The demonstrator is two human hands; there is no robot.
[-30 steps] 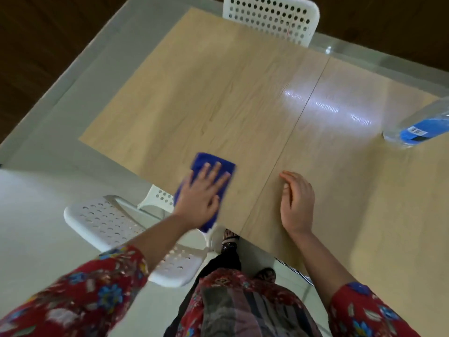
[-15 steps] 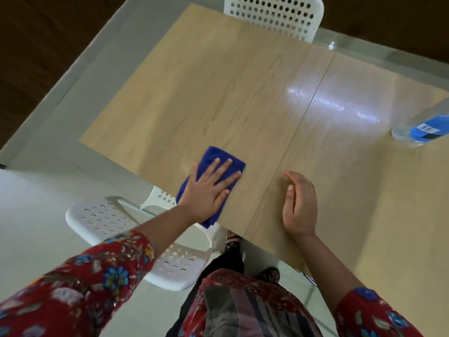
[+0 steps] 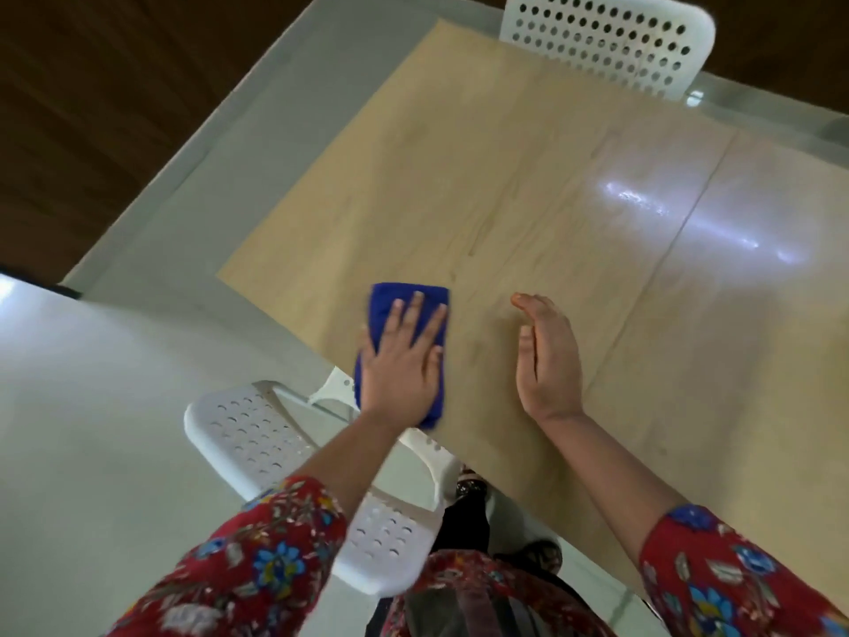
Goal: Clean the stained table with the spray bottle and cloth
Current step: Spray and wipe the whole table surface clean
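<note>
Two hands on the tabletop [image 3: 528, 186]: left hand [image 3: 400, 360] presses the cloth [image 3: 390, 298], fingers [image 3: 416, 310] spread for wiping pressure; right hand [image 3: 549, 356] braces, fingers straight, holding nothing.

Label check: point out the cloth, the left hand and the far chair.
cloth [image 3: 386, 294]: head view, its uncovered far end.
left hand [image 3: 400, 366]: head view, back of the hand.
far chair [image 3: 606, 41]: head view, perforated backrest.
</note>
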